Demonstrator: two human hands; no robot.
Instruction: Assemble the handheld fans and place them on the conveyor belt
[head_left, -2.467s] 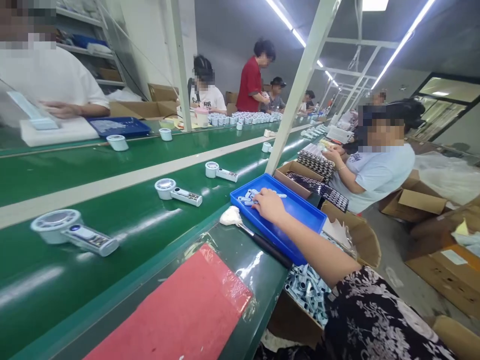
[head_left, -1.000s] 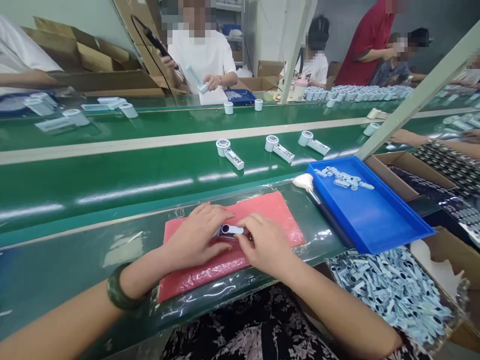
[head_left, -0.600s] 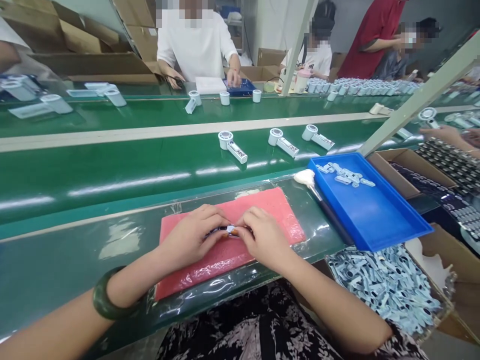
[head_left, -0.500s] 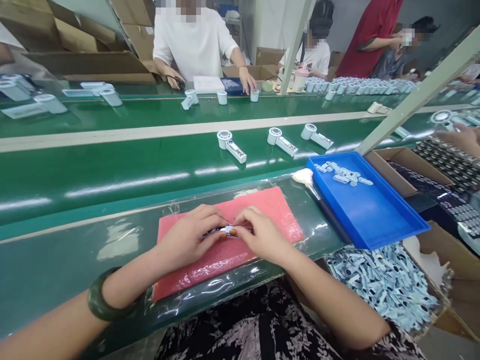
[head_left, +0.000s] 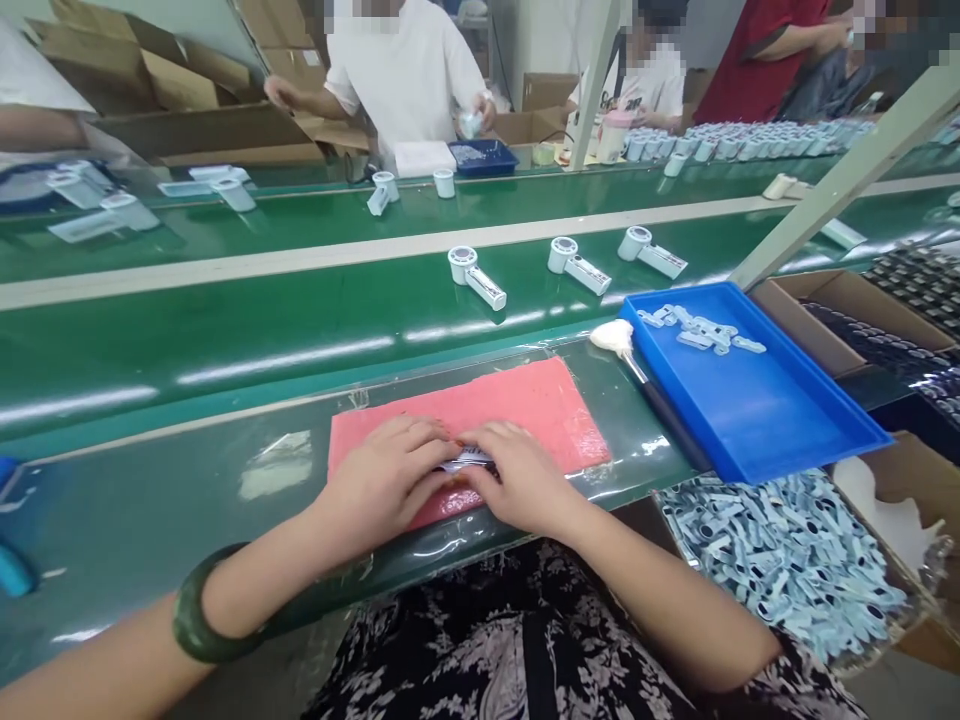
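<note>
A small light-coloured part (head_left: 469,457) with dark markings lies between my two hands, mostly covered by fingers. My left hand (head_left: 390,470) grips its left end with thumb and fingers. On the right end, my right hand (head_left: 521,475) is closed in the same way. Both hands rest over a pink foam pad (head_left: 555,405) on the green bench. Beyond the pad, white devices with a round head and a handle (head_left: 476,277) lie on the green belt.
A blue tray (head_left: 780,420) with several pale parts stands at the right, a brush (head_left: 645,375) along its left side. Below it sits a box full of pale blue parts (head_left: 787,570). A slanted post (head_left: 847,160) rises at right. People work across the belt.
The view has shifted slightly. More of the part's marked surface shows between my hands. Across the belt, a person has lifted a white cup-shaped piece and moved the other hand outward.
</note>
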